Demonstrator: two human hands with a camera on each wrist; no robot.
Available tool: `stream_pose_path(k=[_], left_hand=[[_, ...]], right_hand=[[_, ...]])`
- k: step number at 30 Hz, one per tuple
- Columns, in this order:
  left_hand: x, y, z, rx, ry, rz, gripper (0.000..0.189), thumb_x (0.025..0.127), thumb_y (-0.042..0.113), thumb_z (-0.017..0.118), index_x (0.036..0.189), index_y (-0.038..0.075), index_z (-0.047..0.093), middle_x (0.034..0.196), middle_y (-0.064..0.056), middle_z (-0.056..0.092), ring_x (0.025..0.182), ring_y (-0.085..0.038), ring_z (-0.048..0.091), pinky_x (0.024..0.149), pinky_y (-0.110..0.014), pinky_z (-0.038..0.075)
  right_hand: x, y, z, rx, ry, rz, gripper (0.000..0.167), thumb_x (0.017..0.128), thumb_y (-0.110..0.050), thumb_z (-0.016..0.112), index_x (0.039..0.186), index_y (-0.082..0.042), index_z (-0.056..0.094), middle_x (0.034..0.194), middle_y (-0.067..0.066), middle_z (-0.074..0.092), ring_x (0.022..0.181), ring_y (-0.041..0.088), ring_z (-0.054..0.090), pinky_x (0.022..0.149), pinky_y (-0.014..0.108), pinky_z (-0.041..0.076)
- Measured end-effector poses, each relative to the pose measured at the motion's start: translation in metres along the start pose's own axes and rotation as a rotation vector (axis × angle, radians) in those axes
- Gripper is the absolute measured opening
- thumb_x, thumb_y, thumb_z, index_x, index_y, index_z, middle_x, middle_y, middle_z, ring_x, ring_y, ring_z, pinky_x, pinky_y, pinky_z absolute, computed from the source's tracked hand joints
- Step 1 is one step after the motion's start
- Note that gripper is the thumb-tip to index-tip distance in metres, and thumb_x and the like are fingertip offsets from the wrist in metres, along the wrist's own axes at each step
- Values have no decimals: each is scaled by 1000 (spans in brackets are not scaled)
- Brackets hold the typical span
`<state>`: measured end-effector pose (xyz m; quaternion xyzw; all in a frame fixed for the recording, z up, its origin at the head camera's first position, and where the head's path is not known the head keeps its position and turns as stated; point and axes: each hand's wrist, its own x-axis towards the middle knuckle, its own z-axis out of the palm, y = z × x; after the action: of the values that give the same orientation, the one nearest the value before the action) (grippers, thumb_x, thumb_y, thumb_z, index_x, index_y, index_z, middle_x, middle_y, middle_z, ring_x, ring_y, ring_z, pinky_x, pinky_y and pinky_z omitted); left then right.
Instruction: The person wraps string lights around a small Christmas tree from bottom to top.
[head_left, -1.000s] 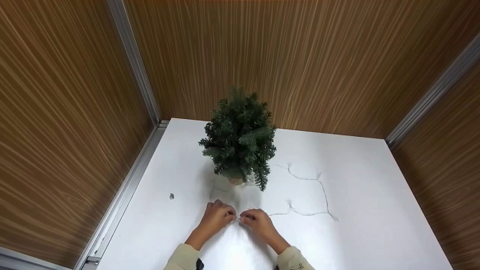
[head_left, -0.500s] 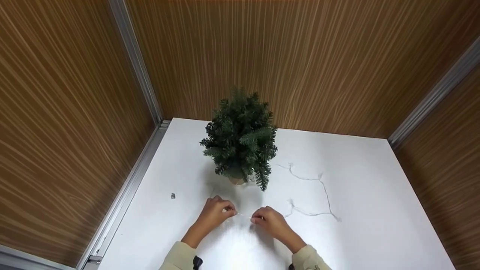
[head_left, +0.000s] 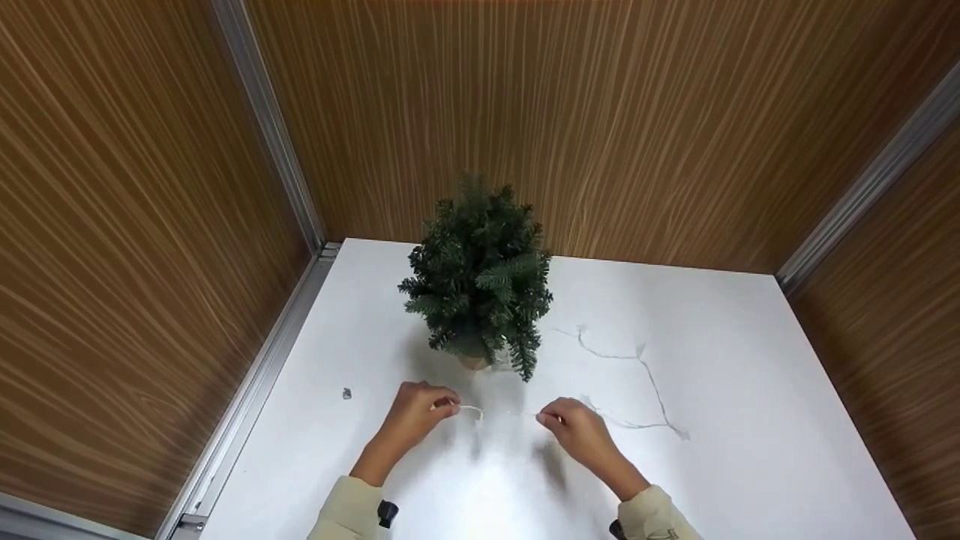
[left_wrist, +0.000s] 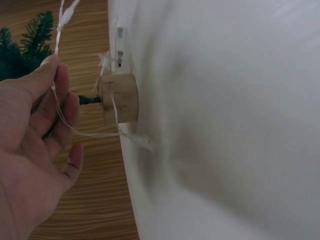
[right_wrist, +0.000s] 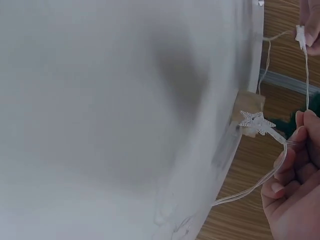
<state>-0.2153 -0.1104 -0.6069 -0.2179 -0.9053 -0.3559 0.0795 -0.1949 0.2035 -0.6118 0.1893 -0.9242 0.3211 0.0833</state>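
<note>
A thin clear string of star lights (head_left: 654, 382) lies across the white table and runs up to both hands. My left hand (head_left: 420, 412) pinches its wire between thumb and fingertips, a short piece dangling past them. To the right, my right hand (head_left: 579, 429) pinches another stretch of the wire. A clear star (right_wrist: 256, 122) hangs beside the right fingers in the right wrist view. Another star (right_wrist: 300, 36) is at the left hand's fingertips. Behind the hands stands a small green artificial Christmas tree (head_left: 480, 277) on a round wooden base (left_wrist: 120, 97).
A small grey piece (head_left: 346, 393) lies on the white table (head_left: 750, 360) at the left. Wood-grain panels (head_left: 562, 127) enclose the table at the back and both sides, with metal rails along the left edge and corners.
Both hands have moved apart from nearly touching, the left to the left and the right to the right, with the wire still pinched. The tree has not moved.
</note>
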Motion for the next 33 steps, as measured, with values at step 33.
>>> stream_pose_path(k=[33], left_hand=[[21, -14, -28, 126, 585, -37, 12, 86, 9, 79, 95, 16, 75, 98, 5, 73, 90, -16, 60, 73, -35, 55]], right_hand=[[-5, -15, -71, -9, 123, -65, 9, 91, -17, 75, 89, -25, 74, 80, -21, 58, 69, -2, 47, 60, 23, 45]])
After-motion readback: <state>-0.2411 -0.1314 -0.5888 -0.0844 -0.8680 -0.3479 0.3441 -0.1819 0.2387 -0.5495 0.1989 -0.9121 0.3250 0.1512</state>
